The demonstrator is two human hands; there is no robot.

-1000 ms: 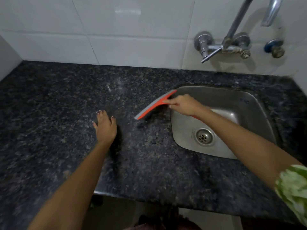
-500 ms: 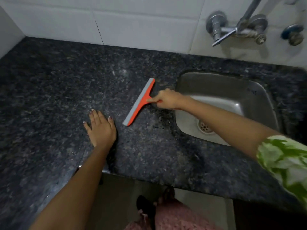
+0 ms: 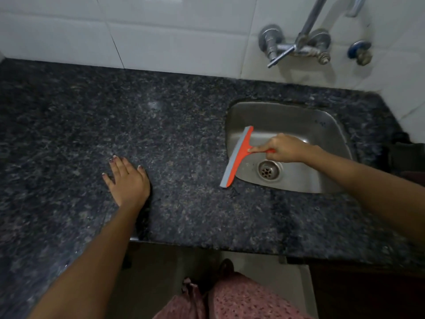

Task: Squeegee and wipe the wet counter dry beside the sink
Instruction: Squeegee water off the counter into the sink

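An orange squeegee (image 3: 236, 155) with a grey rubber blade lies along the left rim of the steel sink (image 3: 322, 125), its blade running from the rim's back to its front corner. My right hand (image 3: 284, 148) is shut on its orange handle, held over the sink basin. My left hand (image 3: 127, 179) rests flat, fingers apart, on the dark speckled granite counter (image 3: 184, 125) to the left of the sink. The counter's wetness is hard to tell in this dim light.
A drain (image 3: 268, 170) sits in the sink floor. A wall tap (image 3: 296, 46) with a long spout is mounted on the white tiles above the sink. The counter's front edge (image 3: 207, 246) runs just in front of my body.
My right hand has dragged the squeegee rightward across the counter, from left of the sink to the sink's left rim. My left hand stays flat on the counter.
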